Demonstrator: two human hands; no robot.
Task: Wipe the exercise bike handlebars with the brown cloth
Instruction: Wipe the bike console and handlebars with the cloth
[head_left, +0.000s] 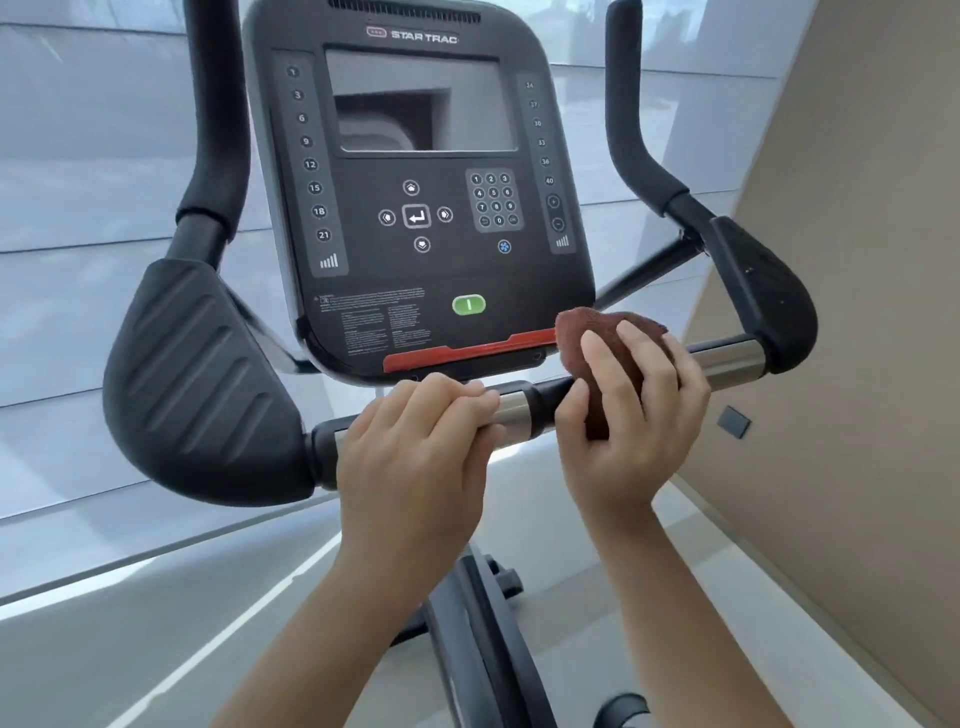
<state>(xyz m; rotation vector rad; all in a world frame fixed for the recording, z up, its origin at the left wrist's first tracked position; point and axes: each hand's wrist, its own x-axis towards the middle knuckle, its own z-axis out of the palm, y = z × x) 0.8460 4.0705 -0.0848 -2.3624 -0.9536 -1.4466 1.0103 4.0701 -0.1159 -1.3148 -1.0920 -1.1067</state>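
Mid-wipe, the right hand (628, 431) clamps the brown cloth (597, 332) round the handlebars (727, 361) at 5 o'clock of the console (415, 208), the left hand (421, 436) gripping bare bar at 6 o'clock; next likely needs sliding the cloth toward 3 o'clock.

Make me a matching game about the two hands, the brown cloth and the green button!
Things:
1 left hand
2 right hand
3 brown cloth
4 green button

States:
a on the console
b pressed against the handlebar
c grips the bare handlebar
d holds the brown cloth

Pairs: 1-c, 2-d, 3-b, 4-a
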